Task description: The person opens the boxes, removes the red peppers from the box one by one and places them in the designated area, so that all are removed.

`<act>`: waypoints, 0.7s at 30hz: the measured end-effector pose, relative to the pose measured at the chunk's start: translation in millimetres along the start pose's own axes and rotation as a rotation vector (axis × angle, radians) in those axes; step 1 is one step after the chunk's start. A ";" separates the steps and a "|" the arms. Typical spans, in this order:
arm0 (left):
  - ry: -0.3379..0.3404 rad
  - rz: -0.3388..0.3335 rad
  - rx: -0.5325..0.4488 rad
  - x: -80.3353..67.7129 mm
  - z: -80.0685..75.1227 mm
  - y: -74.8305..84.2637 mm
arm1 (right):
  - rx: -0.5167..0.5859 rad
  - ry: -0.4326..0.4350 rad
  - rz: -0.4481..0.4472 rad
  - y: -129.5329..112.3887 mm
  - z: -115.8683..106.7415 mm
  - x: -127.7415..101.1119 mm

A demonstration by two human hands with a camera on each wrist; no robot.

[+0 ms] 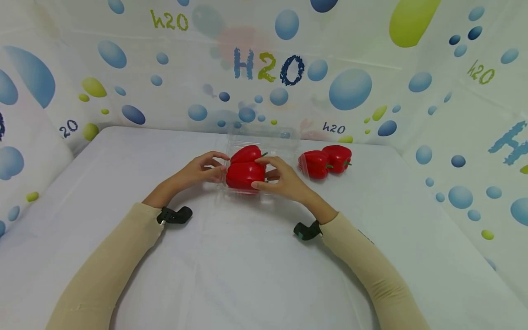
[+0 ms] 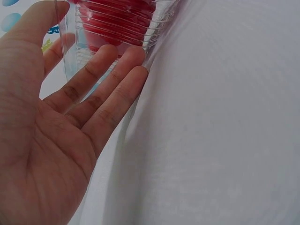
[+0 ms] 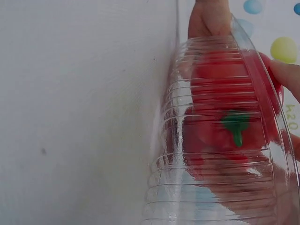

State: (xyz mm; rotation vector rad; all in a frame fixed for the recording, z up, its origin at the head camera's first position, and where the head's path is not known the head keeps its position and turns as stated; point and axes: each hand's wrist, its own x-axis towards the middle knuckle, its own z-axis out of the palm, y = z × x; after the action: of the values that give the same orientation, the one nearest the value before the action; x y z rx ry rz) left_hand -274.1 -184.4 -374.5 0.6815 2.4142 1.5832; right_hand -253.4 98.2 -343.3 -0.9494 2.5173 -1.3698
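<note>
Glossy red bell pepper (image 1: 244, 175) with green stem, seated beside a second red pepper (image 1: 246, 154) in an open, clear, ribbed plastic container (image 3: 164, 180) on the white-covered table (image 1: 247, 266).
Judged light and firm-walled, with a smooth, probably slippery skin; best taken across the rounded sides, clear of the stem. The container's thin walls would likely flex under pressure. Right hand (image 1: 284, 181): curled, thumb and fingers gripping the nearer pepper. Left hand (image 1: 204, 169): loosely spread, fingertips touching the container's left side.
</note>
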 end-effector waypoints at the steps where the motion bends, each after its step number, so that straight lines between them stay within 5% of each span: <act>1: 0.000 0.004 -0.002 0.1 -0.2 0.1 | 0.000 0.004 -0.003 0.4 -0.3 0.1; 21: 0.007 -0.010 -0.014 0.6 0.2 0.9 | 0.051 0.032 0.072 -3.0 -4.1 -1.4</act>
State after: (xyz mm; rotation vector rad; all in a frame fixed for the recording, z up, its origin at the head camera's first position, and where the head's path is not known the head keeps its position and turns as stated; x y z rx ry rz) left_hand -274.4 -183.6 -373.7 0.6609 2.4056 1.6002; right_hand -252.5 100.7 -338.7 -0.8261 2.5005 -1.4307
